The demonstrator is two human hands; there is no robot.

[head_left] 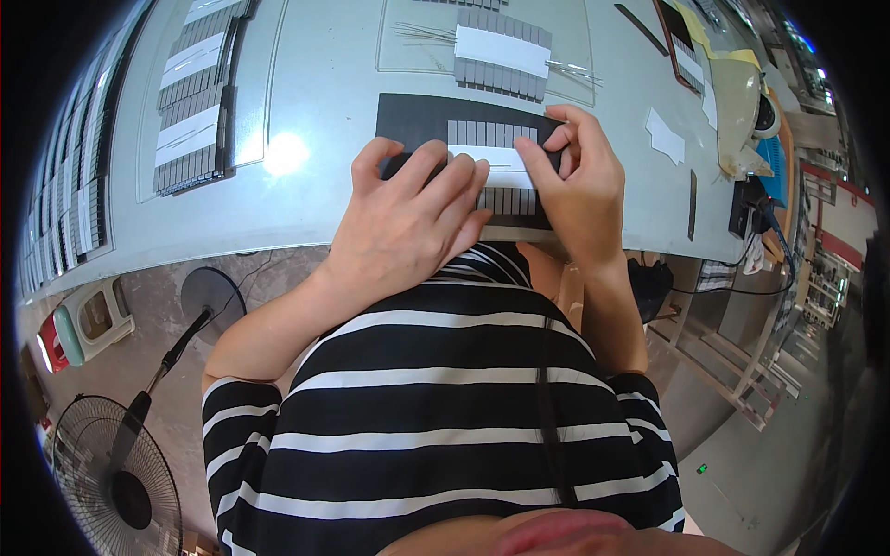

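A flat row of grey strips with a white band across its middle lies on a black board at the table's near edge. My left hand rests over its left side, fingers bent and tips down at the band. Whatever sits under those fingertips is hidden. On the right, my right hand lays its thumb on the end of the band, while its other fingers curl apart from the thumb above the board's right side. A thin dark line runs along the band between the hands.
Beyond the board lies another banded grey row with thin wires sticking out. Stacked grey rows stand at the left. A phone, paper scrap and dark strip lie right. A fan stands below left.
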